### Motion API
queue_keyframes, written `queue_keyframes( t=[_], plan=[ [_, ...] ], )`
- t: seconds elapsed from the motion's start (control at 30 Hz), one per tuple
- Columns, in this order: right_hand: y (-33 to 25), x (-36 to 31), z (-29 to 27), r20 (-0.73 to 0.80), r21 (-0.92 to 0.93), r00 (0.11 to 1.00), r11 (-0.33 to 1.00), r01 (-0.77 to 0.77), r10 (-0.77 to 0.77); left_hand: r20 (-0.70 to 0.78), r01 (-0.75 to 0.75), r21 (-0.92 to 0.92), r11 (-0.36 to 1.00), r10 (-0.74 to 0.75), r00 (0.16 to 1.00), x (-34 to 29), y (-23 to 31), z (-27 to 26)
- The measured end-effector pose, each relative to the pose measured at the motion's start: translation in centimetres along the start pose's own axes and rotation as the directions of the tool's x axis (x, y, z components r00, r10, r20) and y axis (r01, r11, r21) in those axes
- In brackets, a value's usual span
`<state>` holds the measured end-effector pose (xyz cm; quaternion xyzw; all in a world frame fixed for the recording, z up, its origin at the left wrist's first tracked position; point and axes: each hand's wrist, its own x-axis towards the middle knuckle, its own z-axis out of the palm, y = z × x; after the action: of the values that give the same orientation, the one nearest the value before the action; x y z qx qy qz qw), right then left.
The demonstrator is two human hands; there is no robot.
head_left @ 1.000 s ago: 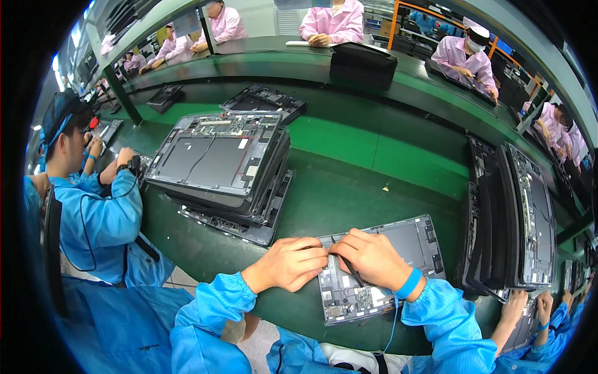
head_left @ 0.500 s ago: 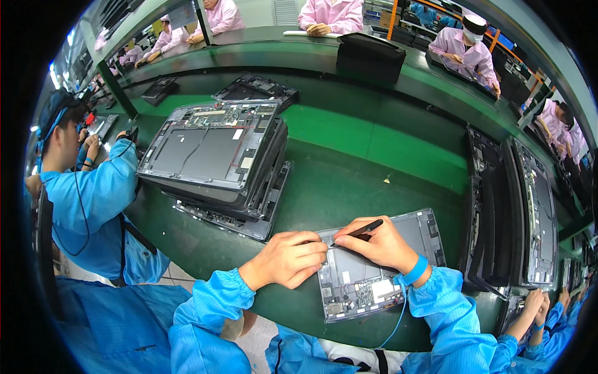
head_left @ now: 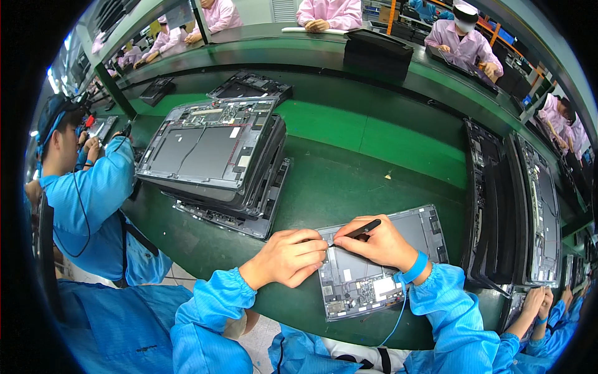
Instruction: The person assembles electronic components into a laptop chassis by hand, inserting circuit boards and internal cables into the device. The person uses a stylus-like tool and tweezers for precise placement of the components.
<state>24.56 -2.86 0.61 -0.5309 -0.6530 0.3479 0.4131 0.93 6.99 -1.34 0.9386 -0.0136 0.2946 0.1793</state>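
Note:
An opened tablet-like device (head_left: pixel 358 268) lies on the green table in front of me, its circuit board toward me and flat grey panels beyond. My right hand (head_left: pixel 380 242) rests over it, pinching a slim black pen-shaped tool (head_left: pixel 364 230) that slants down to the device's left edge. Close beside the tool's tip, my left hand (head_left: pixel 289 257) is closed, fingers curled, thumb and fingertips at that same edge. Whatever its fingertips pinch is hidden. A blue band (head_left: pixel 414 267) with a cord circles my right wrist.
To the left stands a stack of similar opened devices (head_left: pixel 205 149), with another device (head_left: pixel 249 86) behind. More devices (head_left: pixel 536 209) stand on edge at the right, beside black sheets. A co-worker in blue (head_left: pixel 87 181) sits at left; people in pink work across the table.
Both hands and the black tool keep nearly the same place on the device. The view has shifted slightly. Across the table, the person in pink at right has moved their hands.

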Motion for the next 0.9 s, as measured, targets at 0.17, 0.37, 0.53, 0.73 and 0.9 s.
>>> queue_keyframes(
  t=[0.17,0.37,0.53,0.73,0.9],
  plan=[
    [-0.09,0.05,-0.18,0.000,-0.061,0.999,0.997,0.036,-0.036,0.002,-0.001,0.000,1.000,0.001,1.000,0.17,0.08,-0.05],
    [-0.57,0.15,-0.06,-0.007,-0.131,0.999,0.990,0.050,-0.051,0.003,0.013,-0.009,1.000,-0.013,1.000,-0.05,0.11,-0.17],
    [-0.34,-0.21,-0.08,-0.026,-0.183,0.989,0.973,0.139,-0.146,-0.011,0.022,-0.007,1.000,-0.022,1.000,0.18,0.15,-0.15],
    [-0.29,-0.65,-0.36,-0.024,-0.295,0.967,0.926,0.235,-0.254,-0.033,0.059,-0.020,0.998,-0.059,0.998,0.42,0.41,0.07],
    [-0.29,-0.47,-0.47,0.045,-0.142,0.994,0.985,0.100,-0.095,-0.059,0.113,-0.061,0.992,-0.116,0.991,0.29,0.74,0.22]
  ],
)
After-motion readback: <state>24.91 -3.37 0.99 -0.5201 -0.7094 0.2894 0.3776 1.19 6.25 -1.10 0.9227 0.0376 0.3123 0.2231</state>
